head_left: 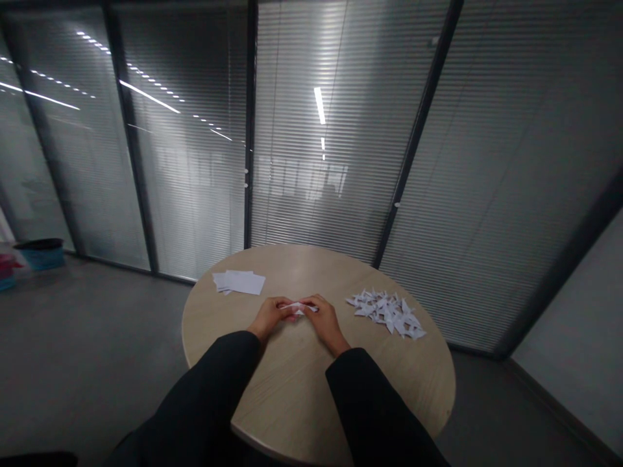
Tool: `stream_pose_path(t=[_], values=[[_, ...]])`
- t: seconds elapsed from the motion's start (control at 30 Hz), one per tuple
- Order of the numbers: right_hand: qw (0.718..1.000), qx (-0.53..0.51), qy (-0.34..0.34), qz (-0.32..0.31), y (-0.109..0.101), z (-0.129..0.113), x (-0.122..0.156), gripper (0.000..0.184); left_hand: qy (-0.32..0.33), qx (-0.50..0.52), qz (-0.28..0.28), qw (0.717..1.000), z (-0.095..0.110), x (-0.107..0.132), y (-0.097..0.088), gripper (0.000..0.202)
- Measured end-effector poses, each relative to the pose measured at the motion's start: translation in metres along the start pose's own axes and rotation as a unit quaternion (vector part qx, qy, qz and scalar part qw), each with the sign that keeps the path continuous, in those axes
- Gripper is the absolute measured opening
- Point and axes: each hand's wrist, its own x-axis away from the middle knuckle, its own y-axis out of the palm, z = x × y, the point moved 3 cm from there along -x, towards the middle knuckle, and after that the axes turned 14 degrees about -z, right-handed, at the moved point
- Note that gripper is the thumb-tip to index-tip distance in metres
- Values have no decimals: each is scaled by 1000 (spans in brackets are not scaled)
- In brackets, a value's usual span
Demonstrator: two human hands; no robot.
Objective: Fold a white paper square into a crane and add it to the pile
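Between my two hands, over the middle of the round table (292, 402), is a small piece of folded white paper (298, 309). My left hand (270, 316) pinches its left side, and my right hand (323, 319) grips the right side. Fingers cover much of the paper, so its exact shape is hard to make out. To the right of my right hand lies a heap of folded white paper pieces (388, 312) with pointed tips. Flat white paper sheets (243, 282) overlap in a small stack beyond my left hand.
Glass partitions with blinds (316, 214) rise just behind the table's far edge. On the grey floor at far left stands a blue bin with a dark rim (43, 257), beside a red and blue item (6, 269) cut by the frame.
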Motion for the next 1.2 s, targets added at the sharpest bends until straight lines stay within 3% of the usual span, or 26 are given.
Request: stream_pose_path(t=[0.63, 1.2], values=[[997, 64, -30, 6, 0, -1, 1, 9, 1, 0, -9, 1000, -2, 0, 1, 47], [997, 57, -42, -5, -1, -4, 1, 12, 0, 30, -2, 1000, 2, 3, 3, 45]])
